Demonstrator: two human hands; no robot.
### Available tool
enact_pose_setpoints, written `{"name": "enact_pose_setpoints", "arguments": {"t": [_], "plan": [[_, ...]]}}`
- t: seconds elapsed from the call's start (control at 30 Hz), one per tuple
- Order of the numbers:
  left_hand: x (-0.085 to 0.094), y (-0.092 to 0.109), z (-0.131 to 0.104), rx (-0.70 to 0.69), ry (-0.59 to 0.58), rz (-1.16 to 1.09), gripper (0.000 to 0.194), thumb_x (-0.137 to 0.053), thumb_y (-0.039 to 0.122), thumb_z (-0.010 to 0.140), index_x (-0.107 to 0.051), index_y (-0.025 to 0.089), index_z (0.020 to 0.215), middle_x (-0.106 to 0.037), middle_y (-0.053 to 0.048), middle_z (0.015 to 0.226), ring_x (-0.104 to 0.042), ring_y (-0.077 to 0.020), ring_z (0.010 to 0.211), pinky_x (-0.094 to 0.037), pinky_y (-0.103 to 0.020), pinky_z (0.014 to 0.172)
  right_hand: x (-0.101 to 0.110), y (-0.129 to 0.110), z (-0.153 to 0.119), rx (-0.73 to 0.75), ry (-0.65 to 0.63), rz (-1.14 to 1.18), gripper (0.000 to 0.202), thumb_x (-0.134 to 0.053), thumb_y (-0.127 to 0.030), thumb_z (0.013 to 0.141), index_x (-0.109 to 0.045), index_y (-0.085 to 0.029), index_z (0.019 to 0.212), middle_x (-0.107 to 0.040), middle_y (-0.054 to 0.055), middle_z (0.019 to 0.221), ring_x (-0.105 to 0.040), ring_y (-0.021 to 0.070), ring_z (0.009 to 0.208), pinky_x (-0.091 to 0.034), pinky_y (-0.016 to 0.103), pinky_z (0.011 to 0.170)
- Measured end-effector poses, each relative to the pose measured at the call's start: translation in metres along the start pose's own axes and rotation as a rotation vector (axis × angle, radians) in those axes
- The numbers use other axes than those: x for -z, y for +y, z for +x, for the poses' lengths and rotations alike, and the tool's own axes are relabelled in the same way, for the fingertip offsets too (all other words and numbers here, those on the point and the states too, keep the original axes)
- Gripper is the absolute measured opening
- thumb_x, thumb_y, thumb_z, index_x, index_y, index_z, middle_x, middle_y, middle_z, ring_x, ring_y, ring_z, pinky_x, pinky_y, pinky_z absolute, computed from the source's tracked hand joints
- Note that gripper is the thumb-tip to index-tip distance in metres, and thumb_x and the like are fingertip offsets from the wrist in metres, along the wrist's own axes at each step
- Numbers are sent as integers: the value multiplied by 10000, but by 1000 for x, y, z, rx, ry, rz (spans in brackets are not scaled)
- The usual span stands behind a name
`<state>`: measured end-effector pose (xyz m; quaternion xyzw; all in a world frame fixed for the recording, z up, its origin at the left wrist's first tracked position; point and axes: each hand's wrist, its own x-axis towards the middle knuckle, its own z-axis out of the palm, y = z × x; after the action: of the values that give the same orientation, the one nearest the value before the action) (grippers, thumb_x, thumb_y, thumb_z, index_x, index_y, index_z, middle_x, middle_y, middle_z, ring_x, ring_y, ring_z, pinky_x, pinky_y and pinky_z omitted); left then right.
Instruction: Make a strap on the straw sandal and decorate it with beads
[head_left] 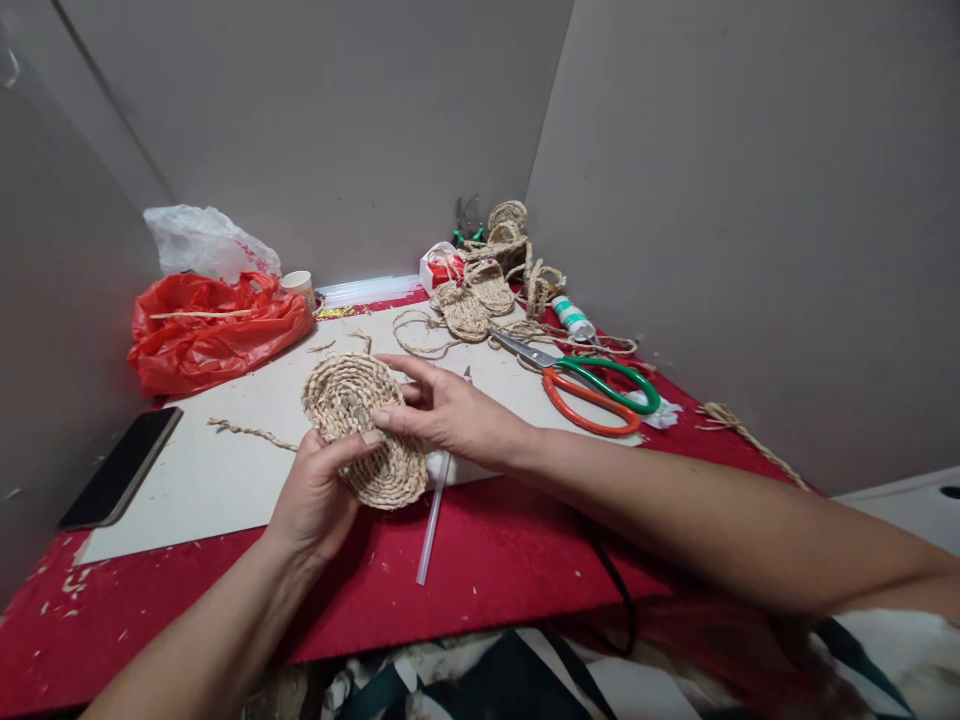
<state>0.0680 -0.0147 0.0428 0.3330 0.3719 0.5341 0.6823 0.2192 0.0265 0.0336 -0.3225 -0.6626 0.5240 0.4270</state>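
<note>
A woven straw sole (349, 385), oval with coiled rows, is held tilted up above the front of the white board. My left hand (319, 485) grips its lower left edge, the thumb lying across its face. On its right side, my right hand (442, 410) has the thumb pressed on the middle and the fingers around the far edge. A short straw cord (255, 432) sticks out to the left. Beneath my right hand a translucent stick (433, 530) lies on the red cloth, its upper part partly hidden.
Scissors (581, 385) with green and orange handles lie at right, near small woven slippers (461, 308), cord and a white-green tube (574, 318). At left are a phone (124, 465), a red plastic bag (210, 345) and a paper cup (298, 285). Grey walls enclose the red table (487, 560).
</note>
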Motion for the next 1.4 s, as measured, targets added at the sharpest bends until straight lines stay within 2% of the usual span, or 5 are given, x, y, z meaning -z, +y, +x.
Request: {"name": "enact_pose_setpoints", "arguments": {"t": [0.17, 0.33, 0.63, 0.87, 1.4], "plan": [[-1, 1, -2, 32, 54, -4, 419, -749, 147, 628, -700, 127, 1043, -765, -77, 897, -715, -260, 831, -553, -349, 806, -3, -2, -1, -145, -108, 259, 616, -688, -157, 723, -476, -196, 1300, -686, 33, 978, -643, 161, 849, -544, 322, 813], [1, -4, 1, 40, 6, 99, 446, -774, 146, 667, -672, 137, 1100, -759, -78, 906, -714, -218, 772, -560, -316, 760, -8, 3, -2, -153, -97, 166, 490, -650, -67, 633, -557, -147, 1107, -686, 24, 993, -641, 164, 857, -517, 320, 844], [2, 6, 4, 13, 47, 68, 465, -791, 192, 662, -675, 126, 1108, -757, -82, 934, -716, -217, 779, -572, -300, 753, -7, -6, -11, -137, -225, 14, 596, -778, -233, 640, -549, -160, 1186, -661, 39, 1006, -618, 211, 977, -519, 342, 856], [5, 11, 5, -24, 50, 48, 443, -774, 190, 691, -681, 149, 1122, -761, -75, 968, -720, -213, 787, -575, -297, 760, 4, -24, -14, -27, 193, -31, 380, -667, -338, 777, -633, -140, 1099, -645, 32, 862, -592, 120, 728, -504, 276, 692], [3, 1, 3, -161, -35, 175, 459, -730, 183, 761, -622, 148, 1205, -734, -91, 1043, -687, -227, 947, -541, -318, 847, 2, -16, -10, 13, 152, 32, 238, -683, -209, 690, -547, -165, 880, -557, -50, 688, -517, 77, 627, -424, 209, 610]]}}
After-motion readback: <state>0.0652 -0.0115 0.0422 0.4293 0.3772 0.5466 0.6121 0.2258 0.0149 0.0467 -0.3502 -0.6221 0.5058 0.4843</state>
